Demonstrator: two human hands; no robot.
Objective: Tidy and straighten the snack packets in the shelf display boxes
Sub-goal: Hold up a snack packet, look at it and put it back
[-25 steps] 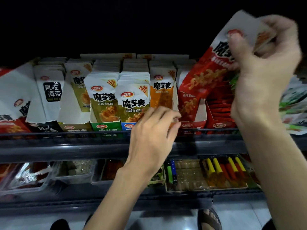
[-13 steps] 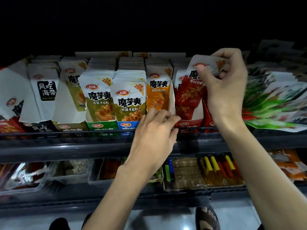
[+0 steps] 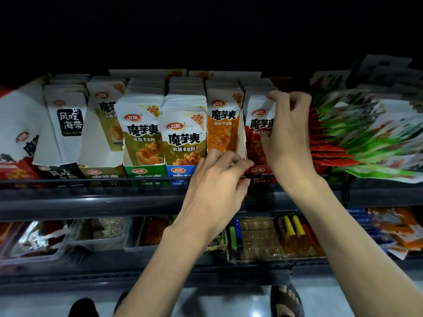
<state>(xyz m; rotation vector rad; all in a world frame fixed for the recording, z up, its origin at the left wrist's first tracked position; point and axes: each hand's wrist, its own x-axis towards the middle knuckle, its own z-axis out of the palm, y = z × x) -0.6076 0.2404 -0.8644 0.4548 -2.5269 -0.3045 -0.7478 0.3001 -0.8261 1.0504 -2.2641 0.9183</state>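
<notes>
A row of display boxes with upright snack packets fills the upper shelf. My right hand pinches the top of a red-and-white packet that stands in the red display box. My left hand rests with curled fingers on the front edge of the orange packet box, just left of the red box. Orange packets, olive-green packets in a blue-fronted box and a green-fronted box stand in line to the left.
A dark wire rail runs along the shelf front. Fanned green and red packets lie to the right. White seaweed packets stand at far left. The lower shelf holds clear trays and a box of coloured sticks.
My right hand has brought the red packet down from high at the right into the red box, where it now stands upright. My left hand has stayed at the box fronts.
</notes>
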